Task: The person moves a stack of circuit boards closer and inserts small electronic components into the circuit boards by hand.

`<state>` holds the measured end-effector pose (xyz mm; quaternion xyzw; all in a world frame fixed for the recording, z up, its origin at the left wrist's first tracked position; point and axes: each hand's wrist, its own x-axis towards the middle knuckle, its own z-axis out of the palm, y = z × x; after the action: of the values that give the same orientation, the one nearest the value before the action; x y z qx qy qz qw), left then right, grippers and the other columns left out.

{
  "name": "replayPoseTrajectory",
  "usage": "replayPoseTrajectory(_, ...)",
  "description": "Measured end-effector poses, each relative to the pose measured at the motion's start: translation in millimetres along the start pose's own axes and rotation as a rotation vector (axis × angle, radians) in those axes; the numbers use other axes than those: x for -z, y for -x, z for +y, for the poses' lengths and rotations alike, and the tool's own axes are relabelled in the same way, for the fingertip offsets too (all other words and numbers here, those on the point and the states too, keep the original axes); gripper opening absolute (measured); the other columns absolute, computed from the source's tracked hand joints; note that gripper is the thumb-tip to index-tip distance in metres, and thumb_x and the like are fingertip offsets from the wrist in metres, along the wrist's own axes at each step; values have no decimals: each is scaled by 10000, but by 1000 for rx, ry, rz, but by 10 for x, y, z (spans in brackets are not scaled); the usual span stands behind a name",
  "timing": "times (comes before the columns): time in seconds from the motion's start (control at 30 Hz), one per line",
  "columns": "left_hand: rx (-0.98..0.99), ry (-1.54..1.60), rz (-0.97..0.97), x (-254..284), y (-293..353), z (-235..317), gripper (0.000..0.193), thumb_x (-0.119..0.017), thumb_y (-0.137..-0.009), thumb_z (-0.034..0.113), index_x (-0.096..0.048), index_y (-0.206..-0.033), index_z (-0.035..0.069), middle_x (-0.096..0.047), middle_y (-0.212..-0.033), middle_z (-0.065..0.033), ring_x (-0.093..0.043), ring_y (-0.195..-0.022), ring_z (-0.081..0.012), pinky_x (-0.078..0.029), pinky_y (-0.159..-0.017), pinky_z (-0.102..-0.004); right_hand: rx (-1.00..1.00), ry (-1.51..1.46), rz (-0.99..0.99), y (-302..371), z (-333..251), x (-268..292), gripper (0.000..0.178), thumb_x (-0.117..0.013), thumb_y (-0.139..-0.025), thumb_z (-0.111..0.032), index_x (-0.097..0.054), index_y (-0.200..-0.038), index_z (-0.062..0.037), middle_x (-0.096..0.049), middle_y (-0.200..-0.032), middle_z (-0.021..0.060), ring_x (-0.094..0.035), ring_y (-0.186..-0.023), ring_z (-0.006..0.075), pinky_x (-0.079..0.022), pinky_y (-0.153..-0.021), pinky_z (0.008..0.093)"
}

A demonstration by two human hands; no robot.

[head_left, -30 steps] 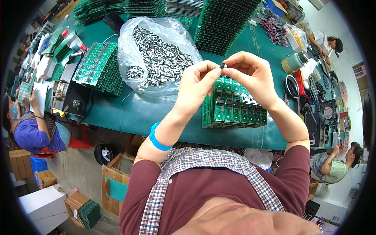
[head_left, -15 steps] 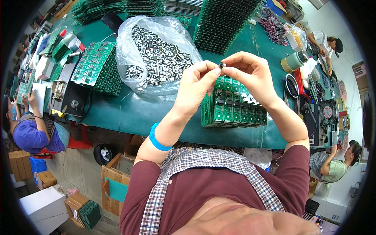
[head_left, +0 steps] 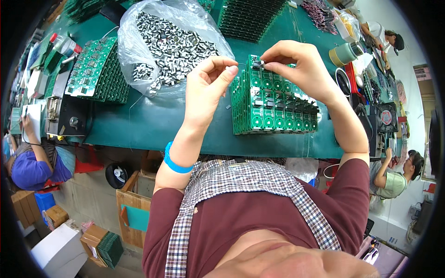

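Observation:
A stack of green circuit boards (head_left: 279,123) stands on the table in front of me, with rows of round marks and small black parts on its top board. My right hand (head_left: 296,65) pinches a small black component (head_left: 261,64) between thumb and forefinger at the far left corner of that board. Left of the stack, my left hand (head_left: 209,88) hovers with thumb and forefinger close together and the other fingers curled. Whatever it holds, if anything, is hidden. Beyond it lies a clear plastic bag (head_left: 132,51) full of small black and silver components (head_left: 174,48).
More board stacks stand at the left (head_left: 99,69) and far side (head_left: 250,18) of the green table (head_left: 185,139). A pale green cylinder (head_left: 342,54) sits right, near a black fan (head_left: 386,116). Other people sit at the left (head_left: 34,169) and right (head_left: 396,178).
My hands have parted. The left has moved left, away from the component, while the right has brought it to the board's far left corner. The whole view has shifted slightly.

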<state>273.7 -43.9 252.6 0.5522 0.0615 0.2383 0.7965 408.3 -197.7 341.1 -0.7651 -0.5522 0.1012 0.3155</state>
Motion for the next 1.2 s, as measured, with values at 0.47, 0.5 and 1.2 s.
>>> replayPoseTrajectory(0.47,-29,-31,-32,-32,168,-129,200,-624,-876,111,-642,-1046,6,-591,-834,2,-499,-660,-66,-391,-580,-205,245,385,-8,53,-13,-150,122,-621,-781,-76,-629,-896,-36,-596,-843,93,-611,-810,285,-494,-703,368)
replayPoseTrajectory(0.5,-32,-30,-16,-33,172,-125,201,-624,-877,115,-643,-1047,8,-604,-857,-5,-521,-684,-72,-393,-588,-206,241,381,-8,48,-15,-148,121,-620,-781,-77,-628,-895,-37,-597,-848,91,-611,-815,283,-494,-706,366)
replayPoseTrajectory(1.2,-20,47,-5,-105,145,-155,221,-598,-901,133,-623,-1069,-8,-656,-985,-83,-638,-954,-172,-465,-707,-244,248,432,-25,51,-23,-169,126,-594,-795,-84,-626,-909,-41,-591,-854,93,-614,-799,282,-498,-692,369)
